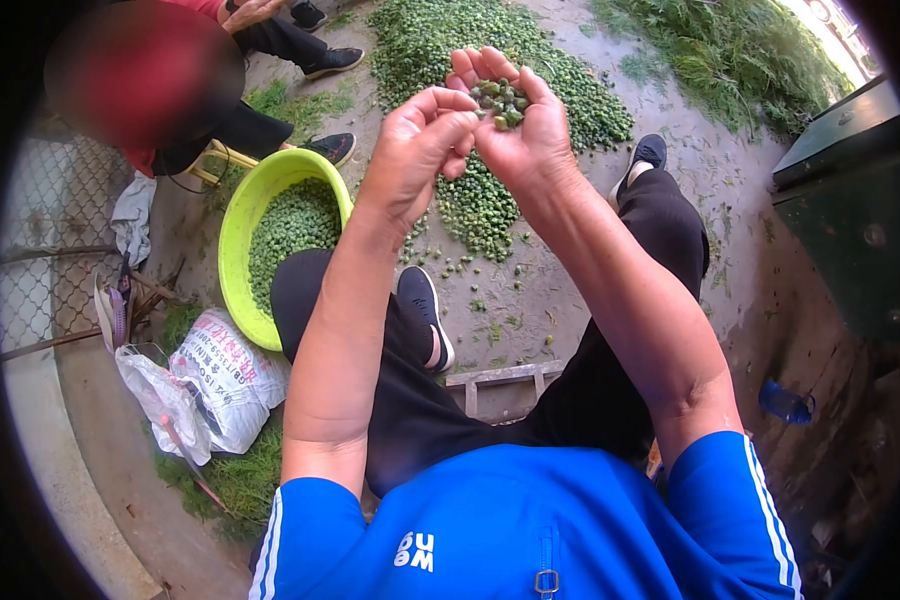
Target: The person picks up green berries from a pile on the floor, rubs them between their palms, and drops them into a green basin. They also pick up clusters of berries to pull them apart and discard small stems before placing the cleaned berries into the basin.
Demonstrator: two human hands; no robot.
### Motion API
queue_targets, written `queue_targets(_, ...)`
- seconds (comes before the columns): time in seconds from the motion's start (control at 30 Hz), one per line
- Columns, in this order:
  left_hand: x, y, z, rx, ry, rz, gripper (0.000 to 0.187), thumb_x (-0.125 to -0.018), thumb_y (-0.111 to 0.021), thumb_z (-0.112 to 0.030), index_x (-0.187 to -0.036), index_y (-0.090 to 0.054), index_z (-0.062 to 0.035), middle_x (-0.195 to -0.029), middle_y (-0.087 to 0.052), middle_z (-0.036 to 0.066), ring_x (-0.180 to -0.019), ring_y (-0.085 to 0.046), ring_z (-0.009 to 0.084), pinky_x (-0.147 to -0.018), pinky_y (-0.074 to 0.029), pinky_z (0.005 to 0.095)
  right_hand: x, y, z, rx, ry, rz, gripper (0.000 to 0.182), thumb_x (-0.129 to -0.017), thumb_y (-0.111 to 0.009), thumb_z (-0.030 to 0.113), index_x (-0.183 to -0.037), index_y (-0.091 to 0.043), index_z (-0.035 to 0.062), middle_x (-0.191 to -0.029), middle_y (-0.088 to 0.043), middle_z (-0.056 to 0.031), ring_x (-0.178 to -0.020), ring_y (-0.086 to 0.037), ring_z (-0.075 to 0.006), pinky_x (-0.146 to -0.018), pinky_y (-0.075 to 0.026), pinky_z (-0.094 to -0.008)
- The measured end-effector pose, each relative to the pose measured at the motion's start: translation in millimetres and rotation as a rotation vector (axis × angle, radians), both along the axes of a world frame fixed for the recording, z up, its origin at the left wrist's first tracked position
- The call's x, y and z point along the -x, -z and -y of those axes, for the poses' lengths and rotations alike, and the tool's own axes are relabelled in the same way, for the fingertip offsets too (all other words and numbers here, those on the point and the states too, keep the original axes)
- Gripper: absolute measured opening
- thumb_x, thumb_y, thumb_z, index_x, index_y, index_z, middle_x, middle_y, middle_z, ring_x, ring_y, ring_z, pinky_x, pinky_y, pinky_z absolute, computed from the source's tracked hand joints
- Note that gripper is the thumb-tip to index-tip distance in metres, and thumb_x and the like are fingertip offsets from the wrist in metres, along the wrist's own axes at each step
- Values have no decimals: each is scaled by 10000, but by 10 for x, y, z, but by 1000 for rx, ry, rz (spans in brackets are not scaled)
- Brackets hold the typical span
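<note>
My right hand (526, 135) is turned palm up and cupped, with several small green cones (501, 102) lying in it. Thumb and fingers of my left hand (416, 150) are pinched together at the edge of that palm, on what looks like one small green cone (479, 114). Both hands are held out over a large heap of the same green cones (479, 212) spread on the ground. Beside my left knee stands a yellow-green tub (235, 262), partly filled with green cones (292, 232).
A person in red (210, 10) sits at the upper left, beyond the tub. Cut green branches (715, 50) lie at the upper right. A white woven sack (232, 375) rests on the left, near a wire fence (55, 230). A dark green metal box (860, 210) stands right.
</note>
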State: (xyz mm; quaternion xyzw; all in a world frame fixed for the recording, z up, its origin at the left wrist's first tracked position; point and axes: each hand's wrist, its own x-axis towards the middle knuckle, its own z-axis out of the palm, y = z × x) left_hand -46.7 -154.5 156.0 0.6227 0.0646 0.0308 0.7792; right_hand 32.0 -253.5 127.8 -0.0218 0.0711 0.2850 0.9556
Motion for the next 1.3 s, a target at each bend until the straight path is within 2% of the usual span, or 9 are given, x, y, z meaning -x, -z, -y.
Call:
queue_targets(0.07,14,-59,-36,318,14,-46,155,-883,-578,-79,-1018,-550,-9,-877,-549,37,-722,-517,94,-499,-390,168,-15,-28,31,0,1,-16,385,-1000,-303,261,-1043,-558,-25,-1099,-584,-168,-1101,-565,-318,-958,-462,-439)
queue_targets(0.17,-26,25,-110,455,45,-49,175,-897,-543,-95,-1042,-543,3,-893,-551,57,-736,-524,116,-519,-408,186,-19,-45,37,15,3,-8,367,-994,-311,246,-1027,-565,-18,-1085,-591,-163,-1082,-576,-312,-964,-463,-436)
queue_targets(0.6,-41,106,51,399,-37,10,345,-894,-420,-1,-1235,-467,17,-968,-577,92,-749,-525,119,-586,-440,218,-54,-37,51,42,58,-11,344,-985,-335,237,-1024,-563,-18,-1084,-580,-159,-1085,-571,-304,-952,-473,-445)
queue_targets(0.8,-54,151,142,432,-81,88,278,-901,-514,-11,-1178,-503,-8,-973,-580,60,-751,-530,90,-585,-436,202,-64,-51,27,30,74,-58,340,-983,-345,232,-1019,-566,-24,-1078,-576,-158,-1082,-570,-311,-960,-470,-446)
queue_targets(0.87,-62,187,195,171,-93,201,292,-874,-594,-7,-1154,-513,-25,-974,-577,38,-756,-529,68,-573,-421,181,-81,-35,18,11,74,-65,338,-982,-347,230,-1016,-568,-24,-1080,-575,-157,-1082,-570,-313,-963,-470,-447)
queue_targets(1.0,-61,179,209,108,-130,205,315,-855,-625,5,-1149,-520,-36,-939,-561,14,-739,-515,56,-554,-404,171,-84,-36,26,20,74,-19,356,-987,-340,241,-1030,-570,-28,-1091,-573,-164,-1085,-567,-318,-976,-461,-448)
queue_targets(1.07,-72,200,111,383,-99,92,284,-861,-611,-12,-1133,-532,-34,-910,-536,17,-721,-493,71,-542,-399,181,-77,-43,42,10,66,-13,370,-992,-329,248,-1047,-566,-30,-1100,-572,-171,-1094,-563,-320,-982,-457,-446)
queue_targets(1.2,54,-39,-182,655,-39,-37,258,-822,-592,-1,-1076,-543,-9,-871,-540,51,-714,-502,110,-514,-399,190,-48,-100,88,-71,-6,46,467,-1015,-258,320,-1161,-516,-41,-1222,-536,-209,-1199,-496,-345,-1033,-409,-466)
queue_targets(1.3,336,-309,-652,308,-148,48,279,-830,-570,15,-1108,-554,6,-885,-527,56,-734,-502,113,-536,-391,192,-34,-136,120,-128,-67,117,541,-1020,-202,374,-1250,-463,-41,-1323,-482,-224,-1271,-431,-363,-1074,-355,-490)
